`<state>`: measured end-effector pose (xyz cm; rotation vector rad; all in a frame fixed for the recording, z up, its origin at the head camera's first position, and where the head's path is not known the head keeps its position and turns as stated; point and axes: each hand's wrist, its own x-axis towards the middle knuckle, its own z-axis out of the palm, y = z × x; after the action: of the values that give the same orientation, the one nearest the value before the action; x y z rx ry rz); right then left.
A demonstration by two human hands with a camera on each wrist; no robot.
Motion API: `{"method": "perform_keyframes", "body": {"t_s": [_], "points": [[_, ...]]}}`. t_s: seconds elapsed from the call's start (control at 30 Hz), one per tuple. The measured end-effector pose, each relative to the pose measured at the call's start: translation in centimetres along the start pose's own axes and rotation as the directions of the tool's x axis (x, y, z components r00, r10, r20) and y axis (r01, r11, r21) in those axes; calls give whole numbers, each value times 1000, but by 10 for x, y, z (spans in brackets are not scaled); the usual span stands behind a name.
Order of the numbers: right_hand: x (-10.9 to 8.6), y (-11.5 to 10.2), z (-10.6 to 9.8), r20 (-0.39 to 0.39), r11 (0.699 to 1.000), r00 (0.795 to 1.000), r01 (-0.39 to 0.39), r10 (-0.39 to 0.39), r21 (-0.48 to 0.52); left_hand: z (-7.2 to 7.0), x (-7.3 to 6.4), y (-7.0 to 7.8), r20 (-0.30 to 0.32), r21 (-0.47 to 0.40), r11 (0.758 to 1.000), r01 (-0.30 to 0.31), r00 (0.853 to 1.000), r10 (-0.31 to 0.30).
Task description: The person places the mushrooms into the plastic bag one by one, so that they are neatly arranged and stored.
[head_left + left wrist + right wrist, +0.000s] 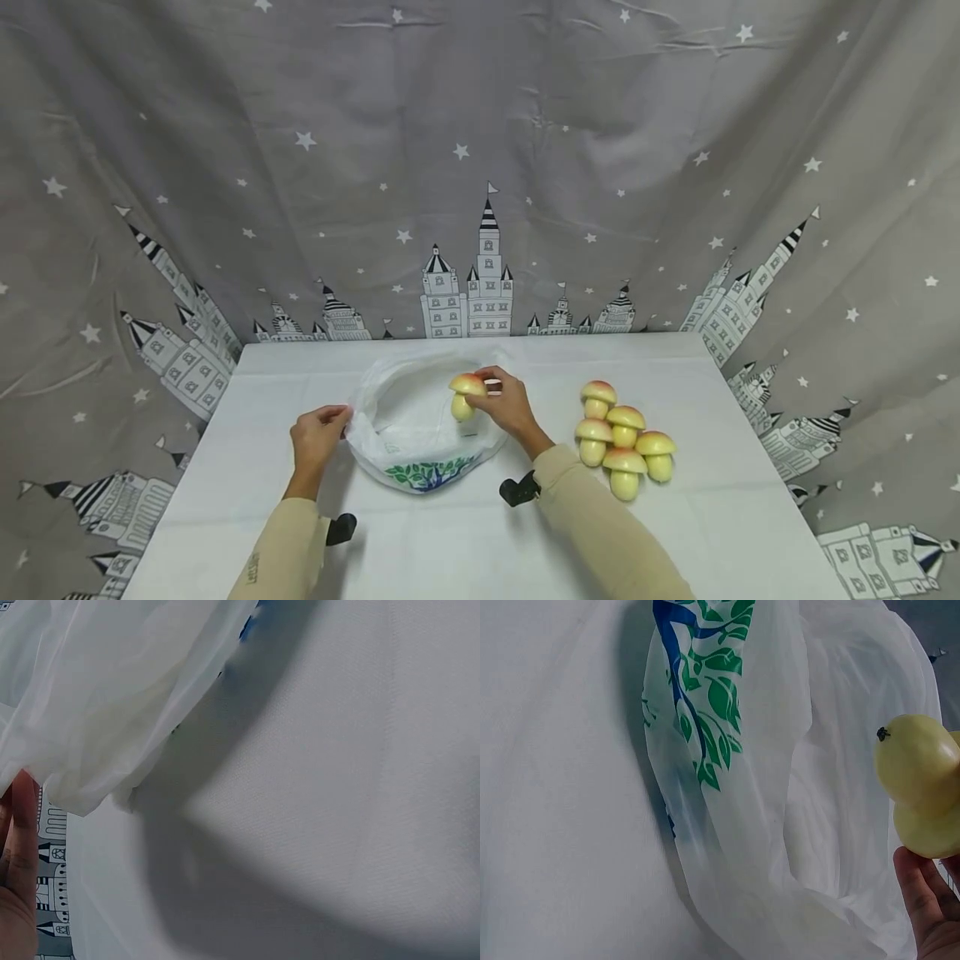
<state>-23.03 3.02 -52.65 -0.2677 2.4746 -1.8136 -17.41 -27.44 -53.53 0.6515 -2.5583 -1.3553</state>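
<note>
A white plastic bag (429,450) with a green and blue tree print lies on the table, its mouth spread wide. My left hand (318,433) pinches the bag's left rim; the left wrist view shows fingertips (24,795) on the thin plastic (112,697). Over the bag's opening, my right hand (507,402) holds a toy mushroom (467,392) with a red-yellow cap and pale yellow stem. In the right wrist view the mushroom (919,769) shows stem end toward the camera, above the bag's rim (802,750). Whatever lies deep in the bag is hidden.
Several more toy mushrooms (624,462) sit in a cluster on the table to the right of my right forearm. The white-covered table (420,550) ends at a grey curtain (465,100) printed with castles and stars. Black wrist cameras (341,529) stick out from both sleeves.
</note>
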Motion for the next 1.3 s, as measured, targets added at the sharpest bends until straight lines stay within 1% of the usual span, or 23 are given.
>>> {"method": "perform_keyframes", "body": {"t_s": [0.07,0.23,0.37,0.53,0.7,0.8,0.87,0.9,0.97,1.1,1.13,1.2,1.3], "points": [[-1,0,4,4,1000,1000,2,-2,0,-3,-4,3,5,7,1000,-20,1000,20],[-6,-3,13,17,1000,1000,0,0,11,-8,-9,5,15,28,1000,4,1000,-5],[-6,-5,20,9,999,1000,24,-24,30,-8,-9,6,21,13,1000,12,1000,-12],[-5,-5,28,-7,999,999,40,-40,34,-7,-6,6,24,21,1000,-2,1000,2],[-4,-3,37,-13,1000,1000,18,-18,23,-8,-5,6,27,16,999,-28,999,28],[-3,-2,43,-1,1000,1000,0,0,16,-10,-7,8,40,8,999,-32,999,32],[-3,-3,47,8,1000,1000,-4,4,17,-9,-6,8,41,10,1000,-26,999,25],[-3,-4,48,14,1000,1000,-7,6,20,-7,-3,4,39,3,999,-33,999,33],[-4,-6,51,20,1000,1000,-7,7,14,2,8,-11,12,-8,999,-40,999,40],[-4,-8,57,27,1000,1000,6,-5,-15,28,43,-65,-42,27,996,-80,996,81],[-4,-9,59,28,1000,1000,9,-8,-25,34,50,-76,-56,38,996,-76,995,78],[-4,-9,62,31,999,999,13,-12,-37,40,59,-90,-61,55,995,-80,995,83],[-3,-11,68,38,999,999,16,-15,-47,42,62,-95,-60,37,997,-70,996,72]]}}
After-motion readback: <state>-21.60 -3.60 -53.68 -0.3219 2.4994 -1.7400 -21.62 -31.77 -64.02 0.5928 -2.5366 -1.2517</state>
